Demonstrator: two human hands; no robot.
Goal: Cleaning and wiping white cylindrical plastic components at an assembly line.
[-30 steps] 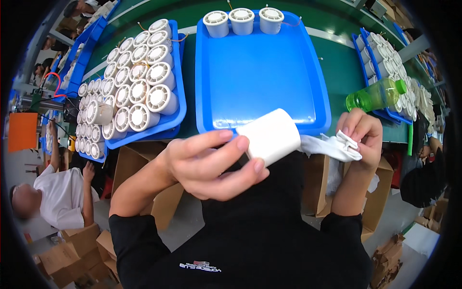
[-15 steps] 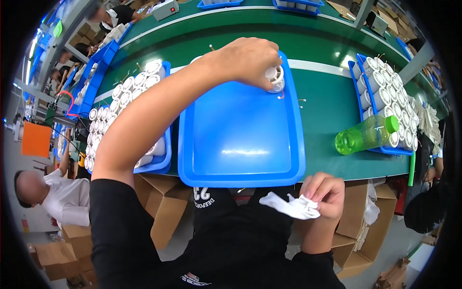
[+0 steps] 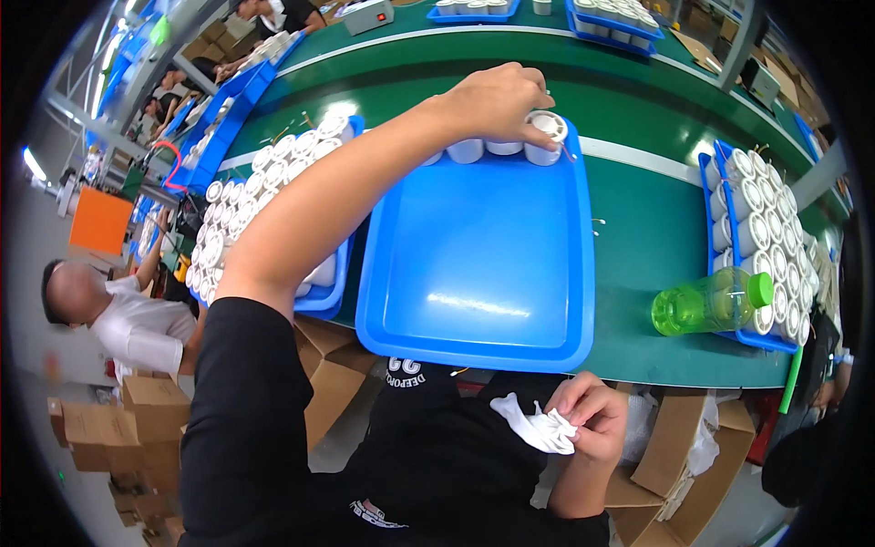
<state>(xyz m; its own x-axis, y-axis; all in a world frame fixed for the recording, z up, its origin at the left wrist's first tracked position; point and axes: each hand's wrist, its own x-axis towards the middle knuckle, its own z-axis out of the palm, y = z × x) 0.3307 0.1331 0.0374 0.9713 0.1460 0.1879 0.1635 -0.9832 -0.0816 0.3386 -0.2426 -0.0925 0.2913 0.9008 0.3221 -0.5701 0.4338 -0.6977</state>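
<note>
My left hand (image 3: 501, 102) reaches across the blue tray (image 3: 474, 351) to its far right corner. Its thumb and fingers close around a white round plastic housing (image 3: 544, 155), which stands upright and has a slotted top and a short wire. To its left, more white housings (image 3: 466, 150) line the tray's far edge, partly hidden by my hand and forearm. Near my lap, below the tray's front right corner, my right hand (image 3: 592, 415) pinches a crumpled white cloth (image 3: 538, 428), glove-like in shape.
Blue trays packed with white housings stand left (image 3: 342, 273) and right (image 3: 784, 345) on the green bench (image 3: 638, 210). A green bottle (image 3: 706, 304) lies against the right one. Cardboard boxes (image 3: 670, 438) sit below. A person in a white shirt (image 3: 141, 328) is at left.
The housing in my left hand has gone from tilted to upright in the tray corner. The view has shifted, revealing more of the far row. My right hand still holds the cloth.
</note>
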